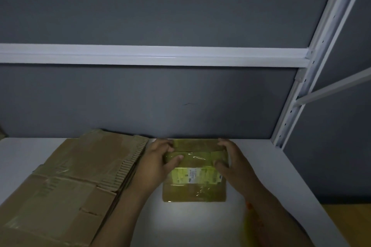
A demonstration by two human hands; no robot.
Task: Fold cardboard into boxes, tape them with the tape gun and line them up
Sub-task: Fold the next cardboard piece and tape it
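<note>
both hands [158, 163] [230, 163] gripping small taped box [193, 190] beside flattened cardboard stack [66, 182]

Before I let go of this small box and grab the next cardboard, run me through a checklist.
1. Is the left-hand grip holding the small taped box near its far end? Ok.
2. Is the right-hand grip holding the opposite side? Ok.
3. Does the box rest flat on the white tabletop? Ok.
4. Does glossy tape cover its top? Ok.
5. Is its far edge touching the grey wall? Cannot tell.
6. Does the flattened cardboard stack lie to the left of the box? Ok.
</note>
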